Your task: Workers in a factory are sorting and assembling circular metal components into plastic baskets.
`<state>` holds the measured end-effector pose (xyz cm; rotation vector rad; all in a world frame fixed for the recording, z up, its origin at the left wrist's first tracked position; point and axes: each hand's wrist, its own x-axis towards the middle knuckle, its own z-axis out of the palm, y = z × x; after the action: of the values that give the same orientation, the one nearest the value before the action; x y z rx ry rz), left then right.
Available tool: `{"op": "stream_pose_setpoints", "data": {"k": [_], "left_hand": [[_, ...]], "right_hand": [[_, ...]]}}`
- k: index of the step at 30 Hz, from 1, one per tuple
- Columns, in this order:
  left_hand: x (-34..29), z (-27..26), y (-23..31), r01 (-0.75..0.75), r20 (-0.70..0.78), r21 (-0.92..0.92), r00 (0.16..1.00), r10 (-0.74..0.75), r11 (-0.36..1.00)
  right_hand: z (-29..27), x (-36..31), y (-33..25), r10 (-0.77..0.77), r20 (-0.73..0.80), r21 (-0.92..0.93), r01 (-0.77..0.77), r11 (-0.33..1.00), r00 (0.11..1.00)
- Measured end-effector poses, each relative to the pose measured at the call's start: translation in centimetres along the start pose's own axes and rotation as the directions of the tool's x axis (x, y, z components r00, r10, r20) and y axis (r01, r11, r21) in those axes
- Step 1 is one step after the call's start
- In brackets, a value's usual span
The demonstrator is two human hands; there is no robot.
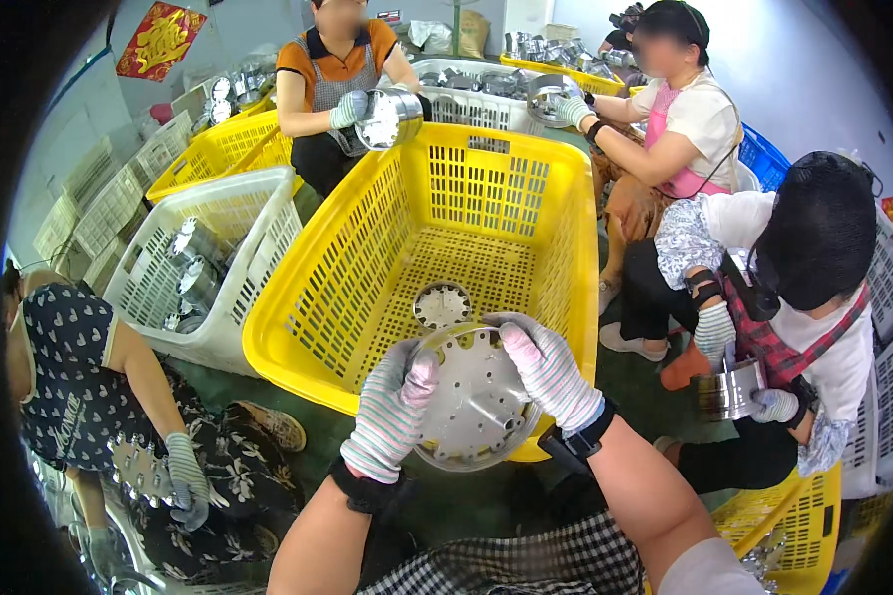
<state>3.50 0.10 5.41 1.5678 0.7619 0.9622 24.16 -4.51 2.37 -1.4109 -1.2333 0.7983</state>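
Between both hands I hold a round silver metal housing (466,421), its flat face with several small holes turned toward me. My left hand (392,402), in a striped work glove, grips its left rim. On the upper right rim, my right hand (549,372) in a matching glove is closed as well. The housing is over the near edge of a large yellow plastic basket (303,372). Down on the basket's slotted floor lies another round metal part (443,305), partly behind the housing and my hands.
A white basket (203,342) with metal parts stands left of the yellow one. Several co-workers sit around, holding metal parts, such as a silver cylinder (732,390) at right and a toothed disc (139,466) at left. More filled baskets (481,104) stand at the back.
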Motion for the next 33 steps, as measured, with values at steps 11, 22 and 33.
{"op": "stream_pose_setpoints", "data": {"k": [11, 22, 33], "left_hand": [[0.9, -2.1, -0.1, 0.151, 0.201, -0.101, 0.971, -0.128, 0.983], [1.0, -1.4, -1.5, 0.128, 0.072, -0.16, 0.99, -0.118, 0.979], [1.2, 0.6, -4.5, 0.244, 0.141, -0.295, 0.967, -0.211, 0.924]], "right_hand": [[0.7, 0.0, -0.5, -0.066, -0.069, 0.014, 0.067, 0.998, 0.995], [1.5, 0.2, 0.3, -0.194, -0.128, -0.082, 0.185, 0.979, 0.973], [3.8, -4.4, -2.9, 0.007, 0.057, 0.654, -0.042, 0.756, 0.998]]}}
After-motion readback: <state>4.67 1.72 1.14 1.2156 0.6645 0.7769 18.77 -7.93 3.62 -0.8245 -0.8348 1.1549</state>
